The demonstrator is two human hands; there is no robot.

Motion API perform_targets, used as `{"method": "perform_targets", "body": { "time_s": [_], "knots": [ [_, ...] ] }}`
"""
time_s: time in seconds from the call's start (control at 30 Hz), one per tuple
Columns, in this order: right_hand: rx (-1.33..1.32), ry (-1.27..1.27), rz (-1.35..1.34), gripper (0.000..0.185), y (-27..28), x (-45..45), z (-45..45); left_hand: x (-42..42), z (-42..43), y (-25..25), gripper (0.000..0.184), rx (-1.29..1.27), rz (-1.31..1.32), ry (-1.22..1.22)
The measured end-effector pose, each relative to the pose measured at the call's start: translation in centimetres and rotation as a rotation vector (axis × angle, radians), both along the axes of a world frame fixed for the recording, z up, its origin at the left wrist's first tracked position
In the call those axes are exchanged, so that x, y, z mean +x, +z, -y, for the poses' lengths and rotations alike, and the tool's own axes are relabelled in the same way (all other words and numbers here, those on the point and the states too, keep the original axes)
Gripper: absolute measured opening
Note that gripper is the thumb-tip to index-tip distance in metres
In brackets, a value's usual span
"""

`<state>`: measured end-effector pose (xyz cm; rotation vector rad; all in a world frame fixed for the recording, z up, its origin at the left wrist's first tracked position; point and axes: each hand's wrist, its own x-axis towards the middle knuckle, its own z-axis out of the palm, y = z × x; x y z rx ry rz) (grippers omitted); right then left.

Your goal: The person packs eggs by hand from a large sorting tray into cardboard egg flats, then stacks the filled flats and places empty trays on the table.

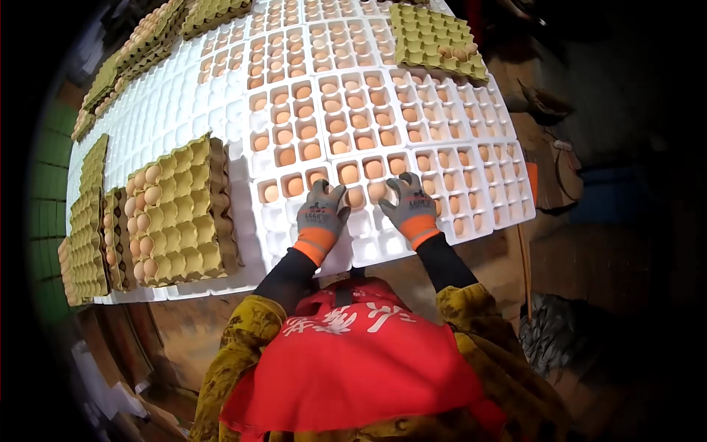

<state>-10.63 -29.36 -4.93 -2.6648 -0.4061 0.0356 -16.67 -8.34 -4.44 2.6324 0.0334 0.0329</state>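
Note:
My left hand (322, 211), in a grey and orange glove, is over the front part of a white foam tray (277, 241). Its fingertips are beside a brown egg (317, 177), with the thumb spread to the right. In the same kind of glove, my right hand (410, 209) is over the neighbouring white tray (383, 254). Its fingers and thumb are apart, close to an egg (377, 192) in a compartment. No egg shows in either grasp, though the undersides of both hands are hidden. The front compartments between and below my hands hold no eggs.
Yellow-green cardboard egg trays (184, 214) are stacked at the left, some holding eggs. Another cardboard tray (434, 40) with a few eggs lies across the foam trays at the back right. Many foam compartments (353, 103) hold eggs. A dark plastic bag (552, 331) lies at the lower right.

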Motion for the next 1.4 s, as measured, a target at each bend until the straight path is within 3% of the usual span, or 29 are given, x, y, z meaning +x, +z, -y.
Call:
{"method": "perform_targets", "body": {
  "time_s": [0.1, 0.2, 0.23, 0.27, 0.33, 0.4, 0.43, 0.47, 0.57, 0.6, 0.67, 0.7, 0.73, 0.83, 0.87, 0.93, 0.97, 1.07, 1.13, 1.2, 1.23, 1.27, 1.3, 1.33, 1.4],
  "knots": [
    [0.501, 0.027, -0.038, 0.041, -1.5, 1.2, 2.2, -1.0, -0.2, -0.4, 0.047, 0.062, 0.087, 0.096],
    [0.992, -0.239, -0.912, 0.038, -0.2, 2.2, 4.6, -2.1, -1.5, -1.7, 0.046, 0.255, -0.013, 0.026],
    [1.248, -0.214, -0.866, 0.044, 0.5, 1.9, 5.2, -2.0, -1.5, -1.4, 0.048, 0.167, 0.043, 0.036],
    [1.364, -0.062, -0.693, 0.048, -0.6, 1.2, 6.3, -1.9, -1.7, -1.0, 0.050, -0.077, 0.039, 0.127],
    [1.787, -0.215, -0.862, 0.048, 1.7, 0.2, 7.6, -2.1, -3.3, -1.4, 0.054, -0.510, 0.100, 0.388],
    [1.531, -0.140, -0.754, 0.046, 1.5, -1.4, 10.1, -2.9, -4.7, -2.8, 0.055, -0.701, 0.440, 0.521],
    [1.364, -0.139, -0.654, 0.044, 1.2, -2.1, 10.5, -3.3, -5.1, -3.4, 0.056, -0.629, 0.534, 0.475],
    [1.173, -0.180, -0.566, 0.039, 1.3, -3.1, 11.0, -3.5, -5.3, -4.4, 0.057, -0.450, 0.518, 0.425],
    [0.419, 0.008, 0.126, 0.031, -1.1, -5.3, 11.0, -3.4, -5.5, -4.3, 0.057, 0.149, 0.505, 0.273],
    [0.365, 0.009, 0.169, 0.031, -1.5, -5.9, 10.9, -3.0, -5.3, -3.6, 0.051, 0.136, 0.483, 0.322],
    [0.263, 0.024, 0.258, 0.032, -3.7, -7.0, 10.7, -2.9, -6.3, -5.6, 0.048, -0.330, 0.468, 0.367],
    [0.201, 0.043, 0.258, 0.032, -4.7, -7.3, 10.9, -3.2, -6.8, -5.8, 0.049, -0.341, 0.432, 0.311],
    [0.200, 0.033, 0.272, 0.032, -5.1, -7.2, 10.5, -2.9, -6.9, -5.5, 0.047, -0.134, 0.513, 0.222],
    [0.170, 0.003, 0.200, 0.032, -4.8, -7.3, 10.1, -1.9, -6.1, -5.1, 0.041, -0.092, 0.578, 0.015],
    [0.152, 0.022, 0.265, 0.033, -4.7, -7.0, 9.8, -1.8, -6.3, -5.9, 0.047, -0.056, 0.378, -0.049],
    [0.034, 0.042, 0.367, 0.032, -1.2, -6.6, 6.6, -2.3, -6.0, -5.0, 0.058, 0.077, 0.278, -0.042],
    [0.123, 0.067, 0.340, 0.030, 0.1, -6.6, 4.3, -3.2, -5.7, -3.9, 0.065, -0.040, 0.240, 0.018],
    [0.350, 0.215, 0.214, 0.028, 1.9, -6.4, -4.4, -6.7, -7.0, 0.5, 0.058, -0.250, 0.336, -0.025],
    [0.159, 0.346, 0.302, 0.028, 1.7, -6.5, -9.9, -9.4, -9.8, 5.3, 0.051, -0.412, 0.268, -0.143],
    [-0.181, 0.370, 0.251, 0.029, -2.0, -6.4, -12.4, -12.6, -14.7, 8.3, 0.047, -0.427, 0.325, -0.223],
    [-0.173, 0.344, 0.274, 0.029, -3.0, -6.7, -12.7, -13.9, -17.9, 10.0, 0.043, -0.391, 0.449, -0.218],
    [-0.164, 0.318, 0.309, 0.028, -3.4, -6.6, -12.9, -15.3, -21.5, 12.3, 0.045, -0.344, 0.404, -0.146],
    [-0.091, 0.259, 0.283, 0.028, -3.5, -6.7, -12.7, -17.4, -25.0, 11.3, 0.048, -0.246, 0.582, 0.014],
    [-0.021, 0.192, 0.252, 0.027, -3.4, -6.8, -13.1, -19.5, -27.5, 11.6, 0.049, -0.046, 0.607, 0.273],
    [0.242, 0.140, 0.210, 0.029, 0.7, -6.6, -17.1, -21.5, -32.3, 12.9, 0.049, 0.179, 0.520, 0.452]
  ]
}}
